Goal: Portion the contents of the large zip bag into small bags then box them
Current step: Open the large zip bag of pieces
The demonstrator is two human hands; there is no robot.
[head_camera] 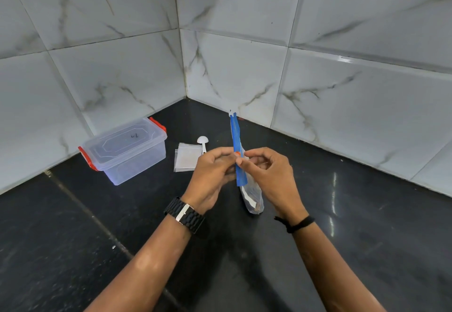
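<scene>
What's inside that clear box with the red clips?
Nothing shows through the clear box; its lid is on and it looks empty, though glare hides some of the floor. The small bags and white scoop lie beside it on the counter, not inside.

Both forearms reach forward, hands close together: left hand (212, 172) and right hand (270, 172) each pinch with curled fingers (241, 161).

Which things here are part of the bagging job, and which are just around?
For the job:
large zip bag, gripped at its blue zip strip by left hand and right hand
small bags
white scoop
lidded clear box

Just there:
wristwatch
black wristband
</scene>
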